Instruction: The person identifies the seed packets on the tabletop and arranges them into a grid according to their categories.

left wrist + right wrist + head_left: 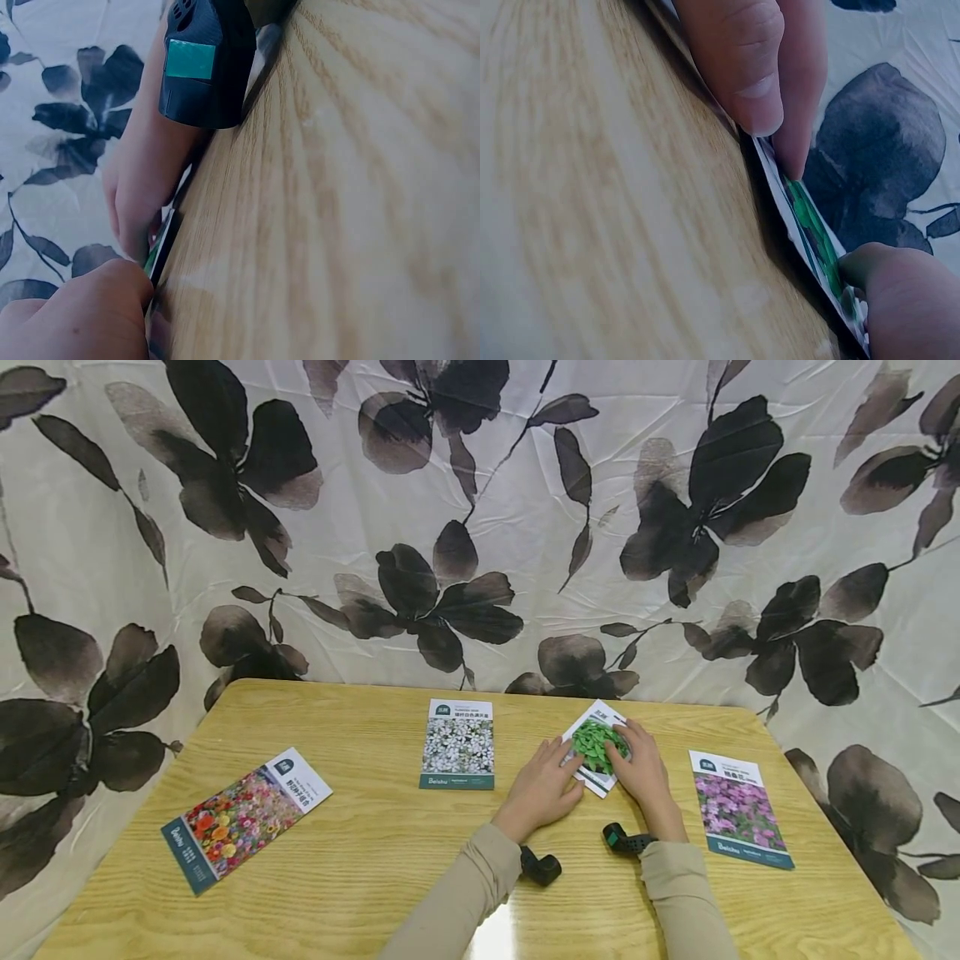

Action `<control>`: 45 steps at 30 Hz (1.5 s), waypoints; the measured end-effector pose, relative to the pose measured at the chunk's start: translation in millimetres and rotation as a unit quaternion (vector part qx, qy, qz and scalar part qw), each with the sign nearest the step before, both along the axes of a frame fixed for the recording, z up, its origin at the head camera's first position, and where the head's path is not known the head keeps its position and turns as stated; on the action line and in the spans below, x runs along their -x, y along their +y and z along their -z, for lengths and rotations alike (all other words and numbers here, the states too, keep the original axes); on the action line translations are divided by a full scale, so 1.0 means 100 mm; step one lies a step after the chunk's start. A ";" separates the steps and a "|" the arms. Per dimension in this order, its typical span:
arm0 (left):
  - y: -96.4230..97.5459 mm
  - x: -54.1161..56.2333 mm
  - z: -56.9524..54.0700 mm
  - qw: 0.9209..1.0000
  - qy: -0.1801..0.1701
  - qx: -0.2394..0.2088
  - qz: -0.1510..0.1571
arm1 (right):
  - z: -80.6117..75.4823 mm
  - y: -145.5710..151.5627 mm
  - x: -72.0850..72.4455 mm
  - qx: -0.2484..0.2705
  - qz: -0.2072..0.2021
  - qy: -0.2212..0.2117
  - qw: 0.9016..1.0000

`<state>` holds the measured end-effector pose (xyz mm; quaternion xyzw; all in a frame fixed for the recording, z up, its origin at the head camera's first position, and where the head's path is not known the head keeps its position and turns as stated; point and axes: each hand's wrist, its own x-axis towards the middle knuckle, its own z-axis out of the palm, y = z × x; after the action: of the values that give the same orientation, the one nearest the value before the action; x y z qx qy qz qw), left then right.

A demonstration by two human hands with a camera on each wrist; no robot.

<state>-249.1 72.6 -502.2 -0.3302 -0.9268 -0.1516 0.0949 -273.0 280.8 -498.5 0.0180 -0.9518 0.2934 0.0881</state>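
A seed packet with a green leafy picture (594, 747) lies tilted on the wooden table, between both hands. At its left edge is my left hand (538, 789), its thumb by the lower corner and fingers on the side. My right hand (637, 768) holds the right side, with the thumb over the picture and fingers at the upper edge. In the right wrist view, the left thumb (761, 105) meets the rim of the packet (814, 232) and a finger lies on its face. The left wrist view shows the packet edge-on, mostly hidden by the hands.
A white-flower packet (457, 745) stands left of the hands, upright in orientation. At far left lies a mixed-flower packet (246, 818), slanted. A purple-flower packet (740, 810) is at the right. Floral cloth (540, 593) hangs behind the table (352, 852).
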 end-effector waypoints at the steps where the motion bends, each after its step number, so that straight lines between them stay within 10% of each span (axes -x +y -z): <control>1: 0.00 0.00 0.00 1.000 -0.001 0.001 0.000 | 0.00 0.00 0.00 0.000 0.000 0.000 1.000; 45: -0.19 -0.25 0.04 0.998 0.054 0.036 0.020 | -0.09 -0.15 -0.02 0.027 -0.102 -0.022 0.994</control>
<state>-223.8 53.8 -506.0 -0.3593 -0.9185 -0.1021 0.1294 -270.9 265.9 -489.9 0.1057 -0.9386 0.3263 0.0372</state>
